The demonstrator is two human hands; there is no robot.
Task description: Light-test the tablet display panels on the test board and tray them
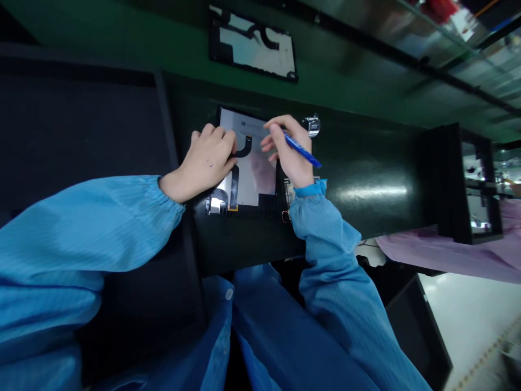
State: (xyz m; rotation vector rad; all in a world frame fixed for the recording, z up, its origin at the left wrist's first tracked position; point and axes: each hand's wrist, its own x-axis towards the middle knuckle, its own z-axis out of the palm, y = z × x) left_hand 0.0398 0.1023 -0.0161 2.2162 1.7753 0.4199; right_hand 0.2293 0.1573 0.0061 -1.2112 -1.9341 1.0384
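Note:
A tablet-like display panel [260, 163] with a pale silver back lies on the dark bench between my hands. A black ribbon cable [247, 146] curves from its upper middle to my left hand [209, 157], whose bent fingers and thumb close on the cable's end. Below that hand, a second flat cable [234, 187] runs down to the panel's lower edge. My right hand [290, 146] hovers over the panel's right side with fingers curled and a blue pen [302, 150] held in it, slanting back past the wrist. A small circuit board [288, 190] is partly hidden beneath my right wrist.
A metal tally counter [312, 125] sits beyond my right wrist. Another panel [256, 46] lies at the back. A large black tray [81, 125] is at left; black frames [459, 184] stand at far right, near pink cloth [431, 250]. A shelf [391, 49] runs above the bench.

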